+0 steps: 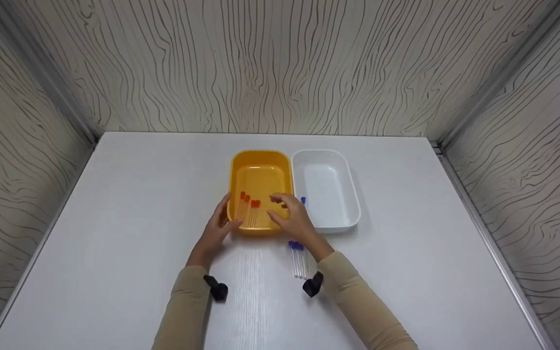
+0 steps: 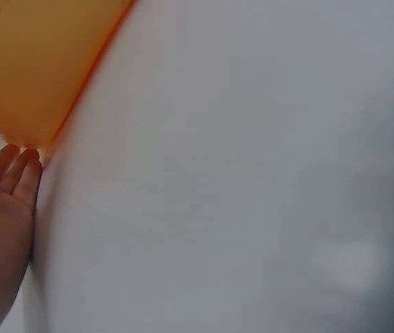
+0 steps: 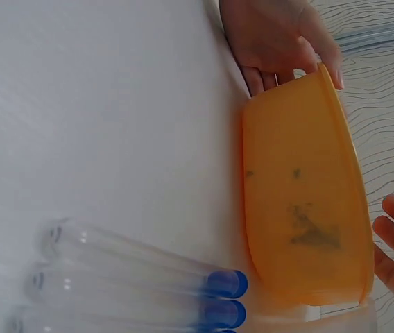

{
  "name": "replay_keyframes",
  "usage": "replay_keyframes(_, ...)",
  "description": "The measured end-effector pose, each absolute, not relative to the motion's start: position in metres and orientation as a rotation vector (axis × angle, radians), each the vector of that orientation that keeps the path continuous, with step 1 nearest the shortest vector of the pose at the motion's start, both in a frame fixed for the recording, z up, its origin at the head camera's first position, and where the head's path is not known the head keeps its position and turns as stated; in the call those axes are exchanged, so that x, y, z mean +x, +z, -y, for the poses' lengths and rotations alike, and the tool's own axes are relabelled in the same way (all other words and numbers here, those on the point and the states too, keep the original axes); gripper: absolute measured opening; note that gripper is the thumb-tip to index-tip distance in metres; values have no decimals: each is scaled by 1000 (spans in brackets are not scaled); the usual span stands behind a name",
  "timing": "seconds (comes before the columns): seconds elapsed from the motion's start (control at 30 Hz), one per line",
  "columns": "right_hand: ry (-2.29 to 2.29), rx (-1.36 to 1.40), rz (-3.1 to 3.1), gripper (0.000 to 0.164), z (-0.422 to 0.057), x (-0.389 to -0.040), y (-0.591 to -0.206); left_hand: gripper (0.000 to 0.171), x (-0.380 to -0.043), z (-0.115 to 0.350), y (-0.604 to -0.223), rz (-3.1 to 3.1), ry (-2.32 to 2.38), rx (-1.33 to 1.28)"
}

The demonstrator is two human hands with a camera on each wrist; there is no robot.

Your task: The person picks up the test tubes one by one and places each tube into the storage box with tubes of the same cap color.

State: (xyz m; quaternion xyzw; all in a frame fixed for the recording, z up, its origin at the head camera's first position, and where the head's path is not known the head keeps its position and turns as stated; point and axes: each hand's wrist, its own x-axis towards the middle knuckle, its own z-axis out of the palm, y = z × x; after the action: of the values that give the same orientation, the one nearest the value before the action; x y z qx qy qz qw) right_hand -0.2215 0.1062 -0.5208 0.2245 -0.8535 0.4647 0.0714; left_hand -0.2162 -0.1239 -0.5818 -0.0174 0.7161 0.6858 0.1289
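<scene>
Several red-capped clear tubes (image 1: 253, 204) lie side by side in the near left part of the yellow tray (image 1: 260, 156). At that tray's near left corner, my left hand (image 1: 216, 233) holds it, thumb at the rim and fingers against the outer wall. My right hand (image 1: 293, 217) hovers above the tray's right side, thumb and fingers spread apart with nothing between them. Under the right forearm, several blue-capped clear tubes (image 3: 138, 257) lie in a row on the table. A blue cap (image 1: 303, 200) shows inside the white tray (image 1: 354, 197); my hand hides the rest of it.
The white table (image 1: 129, 218) carries both trays, which stand side by side. Wood-patterned panels (image 1: 260, 68) rise behind it and on both sides. A small black device (image 1: 218, 290) sits at the left wrist and another black device (image 1: 313, 285) at the right.
</scene>
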Motion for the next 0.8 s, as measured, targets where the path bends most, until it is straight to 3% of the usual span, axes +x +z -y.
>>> replay_keyframes(0.63,1337,395,2352,26,-157,-189,-527,77,-215,124,-581,-2106,1970,-53)
replay_keyframes(0.8,1303,292,2325,24,-173,-185,-528,80,-212,126,-566,-2048,1976,-20)
